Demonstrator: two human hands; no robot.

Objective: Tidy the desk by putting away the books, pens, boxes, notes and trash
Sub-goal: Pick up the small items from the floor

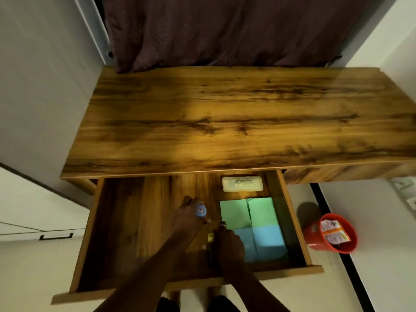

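Observation:
The wooden desk (pixel 225 113) has its wide drawer (pixel 126 221) pulled out toward me. Both my hands are down inside it. My left hand (pixel 189 218) grips a small light-blue object with a label (pixel 200 211). My right hand (pixel 227 242) is curled over a thin dark item with a yellow-green part (pixel 210 237), likely pens, partly hidden. Green note pads (pixel 247 212) and blue note pads (pixel 263 242) lie at the drawer's right side. A pale flat box (pixel 242 183) sits behind them.
An orange trash bin (pixel 331 235) with crumpled wrappers in it stands on the floor right of the drawer. A dark curtain (pixel 225 30) hangs behind the desk. White cabinet fronts with a black handle (pixel 56 237) are at the left.

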